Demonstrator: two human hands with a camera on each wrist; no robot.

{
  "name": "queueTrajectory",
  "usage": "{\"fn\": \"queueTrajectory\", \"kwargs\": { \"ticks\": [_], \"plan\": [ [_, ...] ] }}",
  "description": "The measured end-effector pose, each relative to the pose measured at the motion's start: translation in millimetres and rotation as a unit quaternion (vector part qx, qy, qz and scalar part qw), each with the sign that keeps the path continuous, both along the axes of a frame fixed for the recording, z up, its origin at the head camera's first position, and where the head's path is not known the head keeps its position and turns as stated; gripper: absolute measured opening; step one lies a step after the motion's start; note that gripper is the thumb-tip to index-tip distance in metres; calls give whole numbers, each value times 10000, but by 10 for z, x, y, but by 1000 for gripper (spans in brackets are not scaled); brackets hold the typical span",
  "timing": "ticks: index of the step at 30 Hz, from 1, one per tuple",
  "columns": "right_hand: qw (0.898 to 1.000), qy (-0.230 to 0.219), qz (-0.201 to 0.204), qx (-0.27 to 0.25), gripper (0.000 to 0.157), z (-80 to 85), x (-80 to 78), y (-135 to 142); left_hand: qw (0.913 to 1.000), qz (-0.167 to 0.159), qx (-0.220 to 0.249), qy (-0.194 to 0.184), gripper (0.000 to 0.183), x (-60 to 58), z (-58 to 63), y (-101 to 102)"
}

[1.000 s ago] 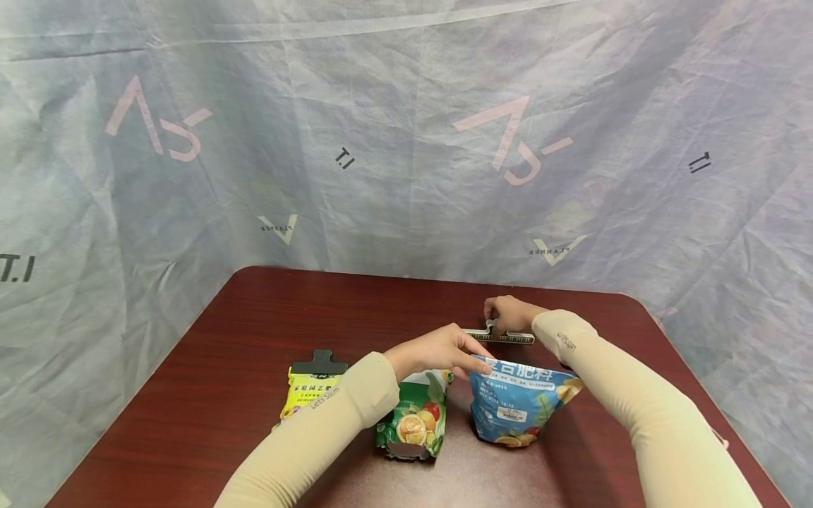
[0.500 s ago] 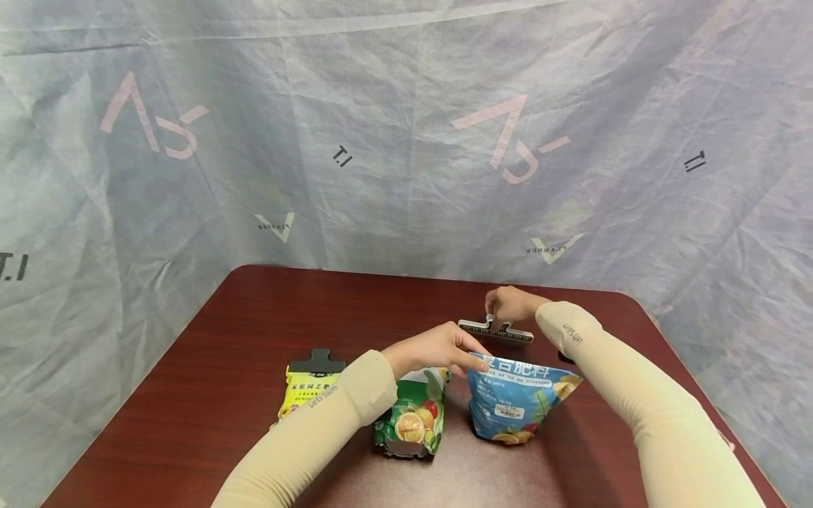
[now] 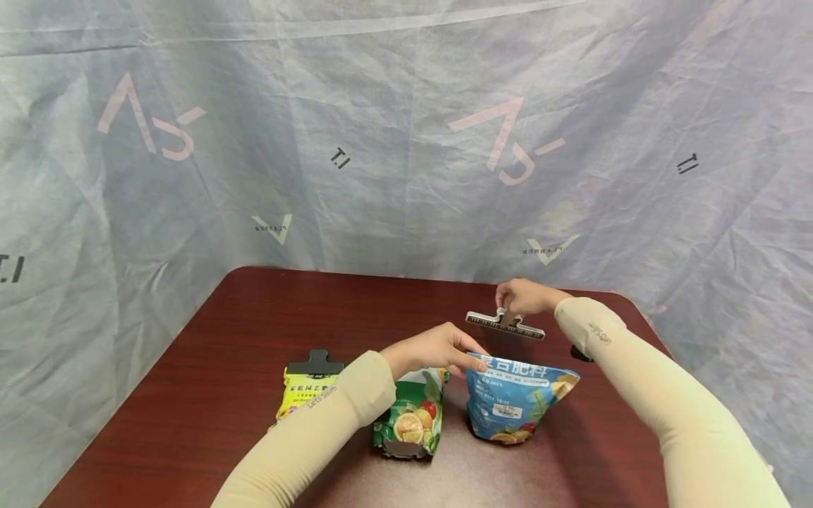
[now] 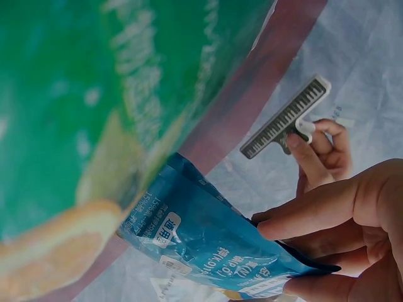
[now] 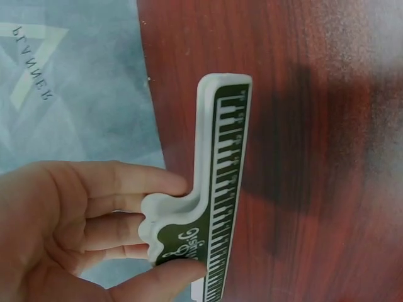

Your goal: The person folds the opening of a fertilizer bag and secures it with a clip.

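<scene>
My left hand (image 3: 438, 350) pinches the top left edge of a blue fertilizer bag (image 3: 511, 402) that stands upright on the table; the left wrist view shows thumb and fingers on either side of the bag's (image 4: 214, 245) upper edge. Behind and above that bag, my right hand (image 3: 526, 296) grips a long clip (image 3: 504, 325) by its handle, raised off the table. Seen from the right wrist, the clip (image 5: 220, 182) is white with a dark piano-key face, its handle between thumb and fingers. A green bag with fruit pictures (image 3: 416, 416) is left of the blue one, partly behind my left sleeve.
At the left a yellow bag (image 3: 301, 395) bears a black clip (image 3: 315, 363) on its top, and my left sleeve hides part of it. A small black object (image 3: 581, 354) shows beside my right sleeve. A grey printed cloth (image 3: 406, 141) hangs behind the dark red table (image 3: 190, 395).
The right hand has lifted the piano-key clip off the table and carried it slightly to the right. My left hand keeps its hold on the blue bag.
</scene>
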State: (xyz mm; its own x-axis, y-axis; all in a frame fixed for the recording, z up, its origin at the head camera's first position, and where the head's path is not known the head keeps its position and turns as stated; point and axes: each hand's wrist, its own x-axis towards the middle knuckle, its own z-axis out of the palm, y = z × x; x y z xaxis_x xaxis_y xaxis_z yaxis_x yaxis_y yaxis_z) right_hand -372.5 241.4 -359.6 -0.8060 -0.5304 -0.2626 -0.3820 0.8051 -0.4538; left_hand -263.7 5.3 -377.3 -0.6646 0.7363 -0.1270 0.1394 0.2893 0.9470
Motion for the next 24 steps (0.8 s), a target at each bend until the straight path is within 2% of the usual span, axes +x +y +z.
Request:
{"fn": "queueTrajectory", "kwargs": {
  "ticks": [8, 24],
  "plan": [
    [9999, -61, 66, -56, 26, 147, 124, 53, 10000, 44, 24, -24, 21, -17, -28, 7],
    [9988, 309, 292, -255, 22, 449, 400, 56, 9998, 147, 2, -117, 19, -6, -12, 14]
  ]
}}
